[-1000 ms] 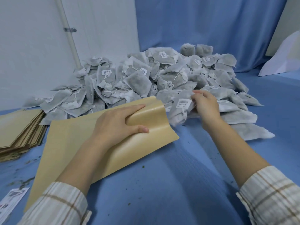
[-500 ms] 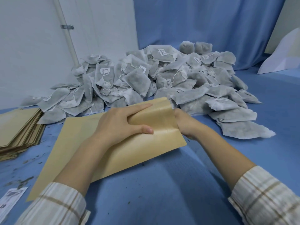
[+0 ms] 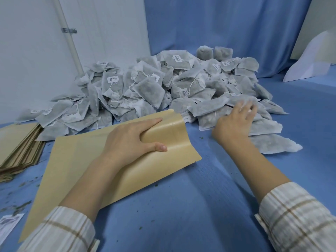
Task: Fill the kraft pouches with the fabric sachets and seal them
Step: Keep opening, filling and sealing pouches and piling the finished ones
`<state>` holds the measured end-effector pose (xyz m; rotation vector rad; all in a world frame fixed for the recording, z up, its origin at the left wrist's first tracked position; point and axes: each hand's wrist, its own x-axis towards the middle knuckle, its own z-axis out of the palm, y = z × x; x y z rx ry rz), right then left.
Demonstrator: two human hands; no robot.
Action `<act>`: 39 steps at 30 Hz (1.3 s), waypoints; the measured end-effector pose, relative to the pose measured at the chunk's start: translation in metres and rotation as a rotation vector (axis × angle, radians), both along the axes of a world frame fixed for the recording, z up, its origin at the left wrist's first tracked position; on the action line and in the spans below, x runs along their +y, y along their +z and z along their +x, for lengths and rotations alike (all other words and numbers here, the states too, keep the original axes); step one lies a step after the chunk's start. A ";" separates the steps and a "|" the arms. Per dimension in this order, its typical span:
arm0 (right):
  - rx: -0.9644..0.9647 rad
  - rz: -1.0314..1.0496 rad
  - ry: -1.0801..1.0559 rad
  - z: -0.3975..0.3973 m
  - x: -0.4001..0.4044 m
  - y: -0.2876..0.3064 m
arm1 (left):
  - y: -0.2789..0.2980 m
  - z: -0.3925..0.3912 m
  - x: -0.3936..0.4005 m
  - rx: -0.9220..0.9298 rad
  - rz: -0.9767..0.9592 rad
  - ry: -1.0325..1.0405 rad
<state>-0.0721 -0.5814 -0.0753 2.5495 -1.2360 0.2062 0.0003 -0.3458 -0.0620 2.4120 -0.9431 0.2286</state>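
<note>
A large kraft pouch (image 3: 76,160) lies flat on the blue cloth, its mouth facing the pile. My left hand (image 3: 134,140) grips the pouch's upper lip near the mouth, fingers inside and thumb on top, holding it agape. A big heap of grey-white fabric sachets (image 3: 163,88) with strings and small labels fills the middle. My right hand (image 3: 236,120) reaches over the heap's near right edge, fingers spread and blurred, above a flat sachet (image 3: 263,127). Nothing is held in it.
A stack of empty kraft pouches (image 3: 18,142) sits at the left edge. A white paper slip (image 3: 9,224) lies at the lower left among dark crumbs. A white folded sheet (image 3: 312,59) rests at the far right. White wall and pipe (image 3: 69,39) stand behind.
One second ago my right hand held a sachet. It then went to the pouch mouth, and has now come back out empty to the heap. The left hand has kept its grip.
</note>
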 end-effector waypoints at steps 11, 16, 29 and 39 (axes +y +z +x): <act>-1.348 0.326 0.469 0.006 0.021 0.007 | 0.002 0.004 0.003 0.012 -0.045 0.032; -1.685 1.057 0.253 0.012 0.026 0.008 | 0.005 0.007 0.006 0.042 -0.117 0.057; -0.663 1.558 0.897 0.009 0.037 -0.001 | 0.008 -0.004 0.003 0.128 -0.091 -0.094; -0.650 1.433 0.868 0.011 0.049 0.006 | 0.006 -0.003 -0.002 0.059 -0.049 -0.096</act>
